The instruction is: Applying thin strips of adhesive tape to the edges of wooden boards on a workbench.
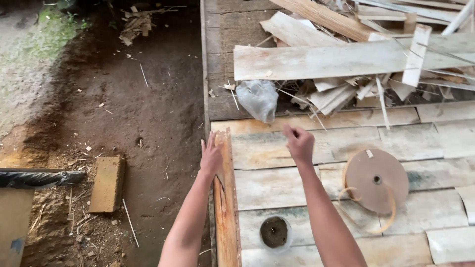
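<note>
Down at the bench's (277, 185) left edge, the left hand (211, 157) lies open, fingers flat against the upright orange-brown wooden plank (225, 198) standing on its long edge. Just beside it the right hand (299, 143) hovers over the pale boards, loosely curled and holding nothing. A round brown tape roll (376, 180) lies near, and a crumpled clear plastic bag (257, 100) beyond.

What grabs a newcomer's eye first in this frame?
The two bare arms reaching up the middle: the left hand rests flat against the top of an upright orange-brown plank, while the right hand hovers loosely closed over the pale board platform. Next, the round tape roll at right and the heap of wood offcuts behind.
</note>
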